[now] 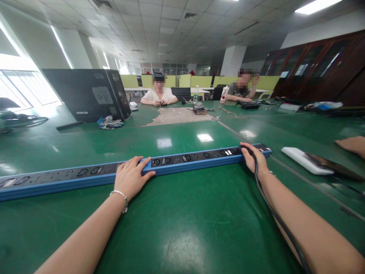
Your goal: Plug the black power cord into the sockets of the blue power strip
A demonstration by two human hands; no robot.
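Note:
A long blue power strip [182,163] with black sockets along its top runs across the table, its left end beyond the view. My left hand [131,177] is laid over the middle of the strip, gripping it with the fingers across the top and the thumb along the near side. Close to the strip's right end, my right hand [255,160] is closed on a black plug [244,148] at a socket. Whether the plug is fully seated I cannot tell. Its black cable [265,194] hangs down along my right forearm.
The green table [176,220] carries a black computer case [88,95] and gloves [110,123] at the left. A white object [305,160] and another person's hand [352,145] are at the right. Two people sit across, near a bottle [196,94].

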